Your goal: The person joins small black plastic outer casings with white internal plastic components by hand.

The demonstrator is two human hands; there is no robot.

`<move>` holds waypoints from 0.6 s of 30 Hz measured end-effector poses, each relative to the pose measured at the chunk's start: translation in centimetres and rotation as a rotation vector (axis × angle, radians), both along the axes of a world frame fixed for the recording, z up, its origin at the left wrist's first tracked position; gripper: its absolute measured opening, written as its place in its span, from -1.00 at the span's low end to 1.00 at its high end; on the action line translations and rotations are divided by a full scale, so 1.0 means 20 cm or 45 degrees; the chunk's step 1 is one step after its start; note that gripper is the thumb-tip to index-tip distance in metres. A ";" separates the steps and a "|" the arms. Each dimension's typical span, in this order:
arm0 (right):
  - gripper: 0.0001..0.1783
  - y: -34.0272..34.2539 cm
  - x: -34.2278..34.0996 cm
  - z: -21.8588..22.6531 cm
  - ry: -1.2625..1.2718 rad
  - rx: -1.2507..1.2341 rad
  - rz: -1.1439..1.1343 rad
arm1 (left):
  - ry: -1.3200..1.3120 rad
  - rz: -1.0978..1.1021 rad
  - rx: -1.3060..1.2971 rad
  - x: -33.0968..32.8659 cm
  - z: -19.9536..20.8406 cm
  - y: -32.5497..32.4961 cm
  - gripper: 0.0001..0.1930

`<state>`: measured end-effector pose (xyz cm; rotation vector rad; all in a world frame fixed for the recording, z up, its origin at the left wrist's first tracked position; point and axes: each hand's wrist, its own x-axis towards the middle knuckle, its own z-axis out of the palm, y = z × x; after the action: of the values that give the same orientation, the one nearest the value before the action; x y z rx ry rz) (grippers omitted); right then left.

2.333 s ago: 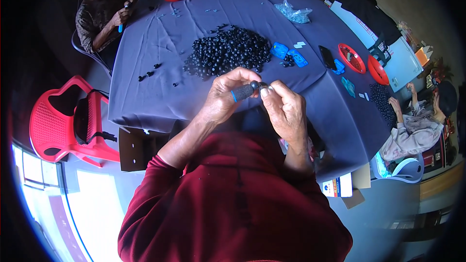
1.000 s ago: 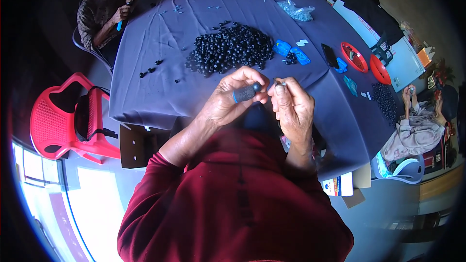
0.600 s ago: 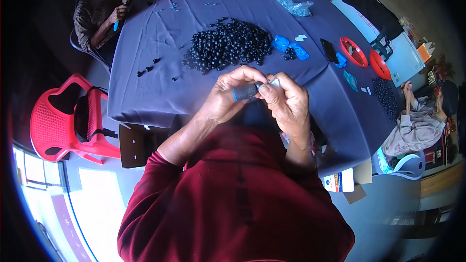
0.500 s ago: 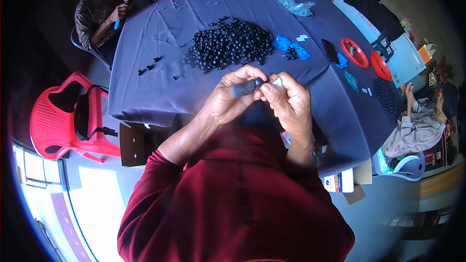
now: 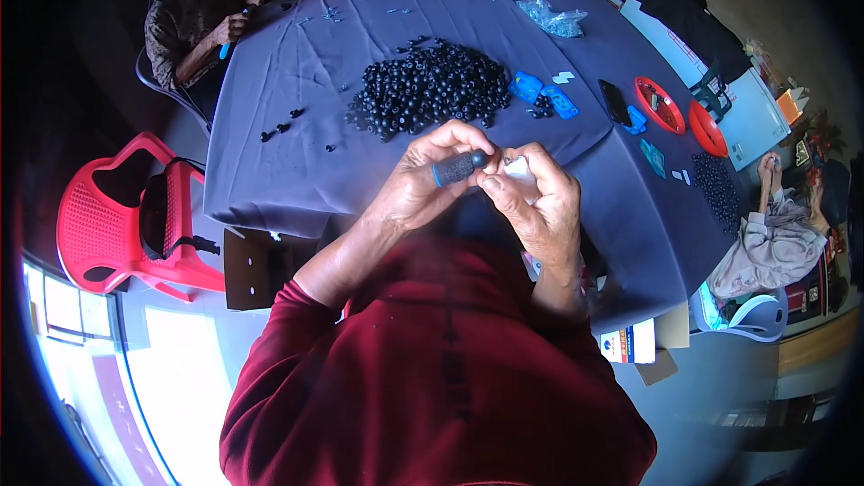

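Grey tablecloth (image 5: 288,171) carries a black heap (image 5: 427,85); left hand (image 5: 423,178) pinches a bead (image 5: 480,159), right hand (image 5: 546,207) a white piece (image 5: 520,174).

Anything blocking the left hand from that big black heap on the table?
Nothing visible stands between the left hand and the heap of black pieces just beyond it; two blue items lie to the heap's right.

More of a flat white piece (image 5: 520,175) is now exposed in the right hand (image 5: 544,207); its thumb has been lowered.
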<state>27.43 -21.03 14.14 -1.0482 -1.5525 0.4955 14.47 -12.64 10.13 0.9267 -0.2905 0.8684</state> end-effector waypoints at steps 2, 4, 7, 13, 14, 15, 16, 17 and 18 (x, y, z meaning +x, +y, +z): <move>-0.78 0.01 0.01 -0.01 -0.023 0.018 -0.019 | 0.023 0.110 0.083 0.00 0.01 -0.01 -0.81; -0.77 0.01 0.02 -0.01 -0.046 0.035 -0.037 | 0.032 0.163 0.132 0.00 0.01 -0.03 -0.81; -0.68 0.00 0.02 0.00 -0.001 -0.117 -0.083 | 0.054 0.195 0.179 0.00 0.01 -0.03 -0.81; -0.68 0.01 0.02 0.01 0.154 -0.188 0.064 | 0.140 0.273 0.260 -0.02 0.02 -0.03 -0.83; -0.69 0.01 0.03 0.00 0.137 -0.180 0.062 | 0.236 0.416 0.309 -0.03 0.03 -0.04 -0.84; -0.69 0.02 0.03 -0.01 0.119 -0.173 0.060 | 0.238 0.420 0.307 -0.03 0.05 -0.04 -0.84; -0.69 0.03 0.03 -0.01 0.119 -0.177 0.065 | 0.290 0.692 0.586 -0.04 0.06 -0.05 -0.84; -0.70 0.03 0.03 -0.02 0.189 -0.240 0.136 | 0.340 0.963 0.865 -0.04 0.07 -0.05 -0.85; -0.70 0.04 0.03 -0.02 0.258 -0.304 0.208 | 0.380 1.148 1.058 -0.05 0.08 -0.05 -0.81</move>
<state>28.01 -20.29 13.75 -1.0191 -1.4275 0.8906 13.47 -13.57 11.81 2.0222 0.0699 1.4407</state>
